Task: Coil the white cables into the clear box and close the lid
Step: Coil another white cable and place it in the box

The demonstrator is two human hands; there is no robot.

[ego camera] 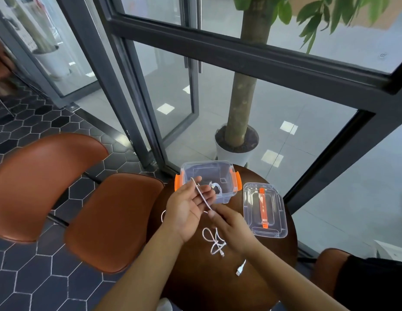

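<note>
white cable (203, 196) stretches just on the near side of the clear box (206, 163), lying across the flat, palm-up fingers of the left hand (186, 212), while the right hand (231, 230) pinches it lower down. its slack lies looped on the surface (274, 254), nearer than the box. a second cable (216, 187) sits inside the box. the lid (277, 212) lies just right of the box.

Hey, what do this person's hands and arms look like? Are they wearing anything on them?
The left hand and right hand are bare: no gloves, rings, watch or bracelet show. Both arms are uncovered down to the picture's edge, with no sleeve in view.
</note>
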